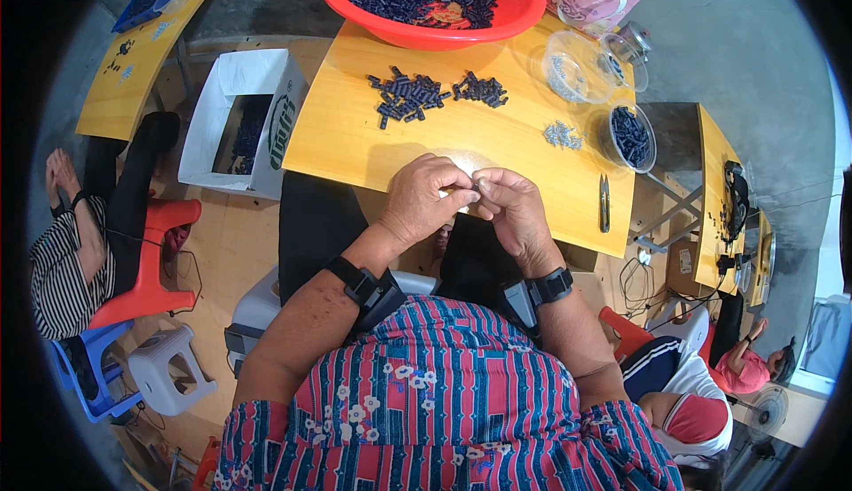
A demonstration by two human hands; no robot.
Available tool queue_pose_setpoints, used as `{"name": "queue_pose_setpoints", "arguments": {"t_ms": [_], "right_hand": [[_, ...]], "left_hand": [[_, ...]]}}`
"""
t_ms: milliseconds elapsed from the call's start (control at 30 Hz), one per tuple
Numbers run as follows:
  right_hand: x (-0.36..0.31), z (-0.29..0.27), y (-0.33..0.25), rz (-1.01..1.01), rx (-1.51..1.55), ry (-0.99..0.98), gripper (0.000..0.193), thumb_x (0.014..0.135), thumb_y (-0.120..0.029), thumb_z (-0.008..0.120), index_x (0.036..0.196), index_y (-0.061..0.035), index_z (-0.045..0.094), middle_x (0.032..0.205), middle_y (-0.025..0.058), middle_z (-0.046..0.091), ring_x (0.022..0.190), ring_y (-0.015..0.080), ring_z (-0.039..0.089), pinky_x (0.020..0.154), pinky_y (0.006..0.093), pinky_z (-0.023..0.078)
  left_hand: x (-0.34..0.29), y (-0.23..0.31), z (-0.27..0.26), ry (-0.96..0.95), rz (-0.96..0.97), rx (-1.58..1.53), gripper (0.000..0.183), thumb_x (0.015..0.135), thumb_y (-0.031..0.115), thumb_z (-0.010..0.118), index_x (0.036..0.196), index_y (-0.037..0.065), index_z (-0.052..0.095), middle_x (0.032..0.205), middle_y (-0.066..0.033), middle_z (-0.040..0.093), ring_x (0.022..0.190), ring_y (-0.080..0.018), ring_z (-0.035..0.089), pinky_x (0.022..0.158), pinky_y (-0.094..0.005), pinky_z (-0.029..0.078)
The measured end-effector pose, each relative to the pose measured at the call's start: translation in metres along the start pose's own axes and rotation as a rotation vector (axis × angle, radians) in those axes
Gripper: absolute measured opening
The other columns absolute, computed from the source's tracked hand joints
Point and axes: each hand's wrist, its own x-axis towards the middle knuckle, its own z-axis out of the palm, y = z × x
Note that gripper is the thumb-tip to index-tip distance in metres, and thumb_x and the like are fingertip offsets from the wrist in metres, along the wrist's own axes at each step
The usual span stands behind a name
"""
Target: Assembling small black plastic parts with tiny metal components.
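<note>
Just above the table's near edge, my left hand and my right hand meet, thumbs and forefingers pinched together. Whatever sits between the fingertips is too small and too covered to name. Beyond them on the yellow table lie a larger pile of small dark cylindrical pieces and a smaller pile of similar pieces. Right of my hands is a little heap of small silvery parts. A pair of thread snips rests near the right edge, apart from my right hand.
A red basin of dark pieces stands at the far edge. At right are a clear tub of silvery parts and a round container of dark pieces. A white box stands left. Other people sit on both sides, near stools.
</note>
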Motion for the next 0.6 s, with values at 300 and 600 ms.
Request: {"name": "queue_pose_setpoints", "arguments": {"t_ms": [300,600], "right_hand": [[-0.0013,0.001,0.0004,-0.027,-0.048,0.036,0.011,0.097,-0.004,0.066,0.104,0.0031,0.071,0.082,0.005,0.067,0.062,0.0111,0.053,0.061,0.0261,0.048],[0.0002,-0.0036,0.0023,-0.006,-0.069,0.058,0.01,0.097,-0.005,0.066,0.104,0.0009,0.072,0.081,0.004,0.069,0.063,0.0108,0.058,0.063,0.0264,0.053]], "left_hand": [[0.0005,-0.0011,-0.0003,0.006,-0.009,-0.005,0.012,0.075,0.012,0.081,0.08,0.006,0.072,0.075,-0.0074,0.068,0.076,-0.0263,0.064,0.07,-0.0375,0.051],[-0.0001,0.0016,0.0007,0.028,-0.029,-0.021,0.012,0.074,0.01,0.082,0.081,0.006,0.073,0.074,-0.0073,0.068,0.076,-0.0258,0.063,0.069,-0.0375,0.051]]}}
